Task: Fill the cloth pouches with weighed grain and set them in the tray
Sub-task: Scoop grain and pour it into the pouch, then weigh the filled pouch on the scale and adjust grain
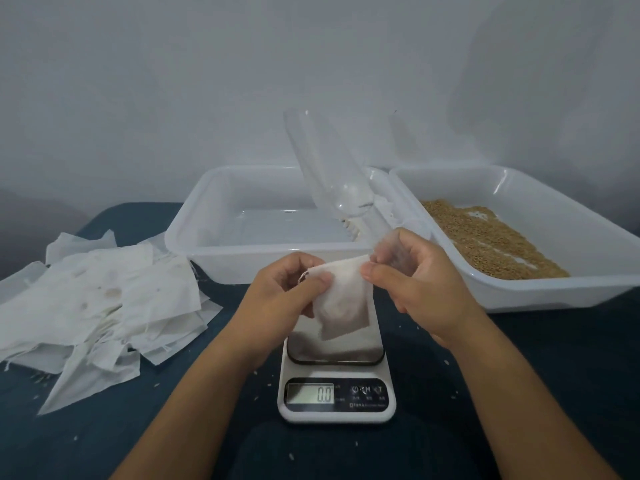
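Observation:
A small white cloth pouch (341,299) hangs above the kitchen scale (336,386), whose display reads 0.0. My left hand (280,292) pinches the pouch's left top corner. My right hand (419,282) pinches its right top corner and also grips the handle of a clear plastic scoop (322,168), which points up and back over the tray. The white tray (194,237) behind the scale holds a filled pouch or two at its right end, half hidden by the scoop. A second white tray (519,292) on the right holds brown grain (491,240).
A loose heap of flat white cloth pouches (100,299) lies on the dark blue cloth at the left. Stray grains dot the cloth around the scale. A plain grey wall stands close behind both trays.

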Action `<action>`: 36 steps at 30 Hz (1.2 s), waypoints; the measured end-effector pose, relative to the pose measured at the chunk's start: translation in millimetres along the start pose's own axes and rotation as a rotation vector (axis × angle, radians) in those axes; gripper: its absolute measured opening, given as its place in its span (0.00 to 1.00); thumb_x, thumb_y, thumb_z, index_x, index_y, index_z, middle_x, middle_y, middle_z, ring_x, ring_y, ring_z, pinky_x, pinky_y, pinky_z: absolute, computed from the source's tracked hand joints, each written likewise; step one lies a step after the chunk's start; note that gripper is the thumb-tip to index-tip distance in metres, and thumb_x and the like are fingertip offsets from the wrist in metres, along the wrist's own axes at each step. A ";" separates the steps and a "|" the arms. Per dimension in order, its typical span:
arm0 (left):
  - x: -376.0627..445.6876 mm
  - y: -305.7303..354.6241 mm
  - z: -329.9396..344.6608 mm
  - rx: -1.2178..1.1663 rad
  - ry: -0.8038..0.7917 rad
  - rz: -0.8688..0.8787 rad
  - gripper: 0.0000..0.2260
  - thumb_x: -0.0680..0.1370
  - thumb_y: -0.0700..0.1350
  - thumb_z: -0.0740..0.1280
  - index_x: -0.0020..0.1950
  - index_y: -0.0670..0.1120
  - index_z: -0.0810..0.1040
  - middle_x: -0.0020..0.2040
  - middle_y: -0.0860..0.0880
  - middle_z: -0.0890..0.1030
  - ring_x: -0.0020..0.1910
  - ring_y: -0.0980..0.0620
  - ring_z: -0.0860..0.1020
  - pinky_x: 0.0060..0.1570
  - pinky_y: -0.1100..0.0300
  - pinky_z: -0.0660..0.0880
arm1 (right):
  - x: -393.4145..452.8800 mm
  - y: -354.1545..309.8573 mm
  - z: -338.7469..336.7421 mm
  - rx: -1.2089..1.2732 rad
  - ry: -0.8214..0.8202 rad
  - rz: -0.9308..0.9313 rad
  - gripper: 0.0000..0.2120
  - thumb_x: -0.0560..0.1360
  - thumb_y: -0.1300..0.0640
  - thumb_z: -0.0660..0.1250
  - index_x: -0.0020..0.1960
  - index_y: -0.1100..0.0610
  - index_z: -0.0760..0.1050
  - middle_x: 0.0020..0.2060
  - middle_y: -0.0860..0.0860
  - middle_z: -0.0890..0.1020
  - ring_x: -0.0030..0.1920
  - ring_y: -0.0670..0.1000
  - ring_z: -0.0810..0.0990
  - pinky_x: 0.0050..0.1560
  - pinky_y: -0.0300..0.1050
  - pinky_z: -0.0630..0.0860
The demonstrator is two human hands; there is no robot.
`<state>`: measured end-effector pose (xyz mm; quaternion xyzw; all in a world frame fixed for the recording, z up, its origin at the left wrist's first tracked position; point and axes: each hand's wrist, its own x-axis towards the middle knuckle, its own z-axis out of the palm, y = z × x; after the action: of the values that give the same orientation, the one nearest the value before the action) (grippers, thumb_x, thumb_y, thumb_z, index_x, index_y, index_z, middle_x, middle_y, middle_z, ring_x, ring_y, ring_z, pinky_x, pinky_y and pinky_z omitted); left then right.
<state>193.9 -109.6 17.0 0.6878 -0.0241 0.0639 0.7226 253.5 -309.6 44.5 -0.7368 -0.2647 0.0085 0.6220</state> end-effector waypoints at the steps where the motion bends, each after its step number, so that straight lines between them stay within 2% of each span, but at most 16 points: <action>1: -0.3 -0.2 -1.5 0.018 -0.017 -0.033 0.03 0.75 0.49 0.71 0.42 0.52 0.83 0.39 0.52 0.81 0.37 0.55 0.78 0.36 0.63 0.75 | 0.2 1.6 -1.4 -0.030 -0.030 0.028 0.11 0.73 0.55 0.76 0.37 0.48 0.75 0.33 0.44 0.78 0.26 0.40 0.71 0.29 0.31 0.69; 5: 1.9 -5.9 -5.7 0.212 0.010 -0.121 0.04 0.78 0.48 0.72 0.43 0.53 0.83 0.37 0.53 0.83 0.34 0.53 0.80 0.34 0.60 0.77 | 2.6 11.5 -3.3 -0.244 -0.110 0.104 0.12 0.75 0.53 0.76 0.38 0.45 0.75 0.34 0.44 0.79 0.29 0.40 0.73 0.35 0.39 0.70; 8: 4.5 -11.0 -9.8 0.577 0.124 0.022 0.05 0.78 0.45 0.72 0.43 0.53 0.82 0.38 0.55 0.83 0.34 0.60 0.77 0.37 0.67 0.75 | 4.2 16.7 0.0 -0.430 -0.104 0.092 0.13 0.74 0.50 0.76 0.38 0.39 0.73 0.41 0.43 0.82 0.40 0.43 0.80 0.41 0.45 0.76; 10: 4.5 -12.0 -9.9 0.647 0.142 0.069 0.04 0.78 0.46 0.72 0.44 0.54 0.81 0.39 0.56 0.82 0.35 0.61 0.76 0.38 0.70 0.73 | 4.7 19.6 1.1 -0.470 -0.087 0.089 0.12 0.74 0.48 0.76 0.40 0.39 0.73 0.42 0.41 0.82 0.46 0.46 0.83 0.46 0.48 0.78; 14: 4.7 -15.5 -8.9 0.586 0.150 0.072 0.03 0.78 0.46 0.72 0.47 0.55 0.82 0.41 0.61 0.83 0.41 0.60 0.80 0.42 0.69 0.76 | 5.8 24.5 -0.6 -0.425 -0.024 0.076 0.10 0.74 0.46 0.76 0.43 0.45 0.75 0.40 0.42 0.84 0.41 0.45 0.82 0.43 0.48 0.80; 16: 5.8 -17.0 -9.7 0.571 0.167 0.064 0.03 0.78 0.48 0.72 0.49 0.57 0.82 0.43 0.64 0.83 0.43 0.61 0.80 0.47 0.62 0.80 | 6.1 25.5 -0.8 -0.373 0.008 0.067 0.11 0.74 0.46 0.77 0.43 0.47 0.75 0.42 0.40 0.85 0.41 0.42 0.83 0.41 0.39 0.76; 18: 7.8 -19.3 -12.3 0.580 0.211 0.055 0.02 0.79 0.50 0.71 0.51 0.58 0.81 0.45 0.66 0.82 0.44 0.63 0.80 0.47 0.61 0.78 | 6.6 26.0 -1.1 -0.324 0.057 0.055 0.11 0.74 0.45 0.76 0.43 0.49 0.76 0.40 0.40 0.85 0.38 0.39 0.82 0.37 0.31 0.74; 20: 10.7 -20.7 -15.4 0.584 0.275 0.041 0.01 0.79 0.51 0.71 0.50 0.58 0.81 0.44 0.63 0.83 0.43 0.64 0.80 0.44 0.64 0.75 | 7.8 26.0 -2.3 -0.303 0.111 0.050 0.11 0.74 0.44 0.76 0.43 0.48 0.75 0.36 0.44 0.83 0.31 0.39 0.78 0.32 0.33 0.73; 23: 13.9 -21.0 -19.6 0.555 0.407 0.027 0.02 0.80 0.50 0.70 0.48 0.57 0.81 0.43 0.60 0.83 0.40 0.65 0.79 0.41 0.66 0.72 | 9.3 25.1 -4.8 -0.304 0.189 0.040 0.12 0.75 0.43 0.75 0.42 0.47 0.75 0.38 0.49 0.82 0.28 0.42 0.75 0.29 0.38 0.74; 25: 15.3 -20.4 -22.4 0.491 0.500 0.016 0.03 0.79 0.50 0.70 0.46 0.56 0.81 0.41 0.61 0.83 0.39 0.67 0.78 0.40 0.66 0.71 | 10.2 24.4 -6.3 -0.274 0.236 0.035 0.12 0.75 0.43 0.75 0.43 0.49 0.75 0.38 0.49 0.80 0.30 0.43 0.74 0.31 0.41 0.75; 28: 17.8 -19.5 -25.9 0.338 0.600 -0.029 0.04 0.79 0.52 0.71 0.44 0.55 0.82 0.36 0.60 0.81 0.34 0.63 0.77 0.39 0.62 0.71 | 10.9 23.4 -9.2 -0.202 0.282 0.034 0.10 0.75 0.43 0.74 0.43 0.46 0.76 0.37 0.44 0.80 0.31 0.41 0.74 0.38 0.44 0.73; 30: 19.4 -18.8 -27.2 0.273 0.630 -0.059 0.06 0.79 0.53 0.71 0.44 0.53 0.81 0.36 0.59 0.80 0.34 0.60 0.76 0.39 0.61 0.72 | 11.5 23.1 -11.1 -0.174 0.308 0.029 0.08 0.76 0.44 0.74 0.44 0.45 0.77 0.41 0.43 0.82 0.33 0.39 0.75 0.40 0.45 0.73; 32: 20.0 -18.3 -28.1 0.258 0.634 -0.077 0.09 0.79 0.55 0.70 0.43 0.51 0.82 0.32 0.61 0.79 0.31 0.63 0.74 0.38 0.61 0.72 | 12.0 23.3 -12.6 -0.157 0.329 0.027 0.07 0.77 0.45 0.74 0.46 0.45 0.78 0.45 0.42 0.84 0.34 0.38 0.76 0.41 0.44 0.74; 36: 19.1 -18.5 -29.6 0.282 0.604 -0.094 0.12 0.79 0.56 0.70 0.43 0.49 0.84 0.29 0.63 0.77 0.27 0.64 0.72 0.37 0.61 0.71 | 12.6 24.8 -13.7 -0.125 0.351 0.042 0.07 0.77 0.48 0.74 0.50 0.50 0.79 0.46 0.43 0.85 0.33 0.36 0.77 0.40 0.40 0.73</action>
<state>213.6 -79.8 -0.6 0.7314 0.2320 0.2340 0.5970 278.5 -319.2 28.7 -0.7696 -0.1366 -0.1235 0.6114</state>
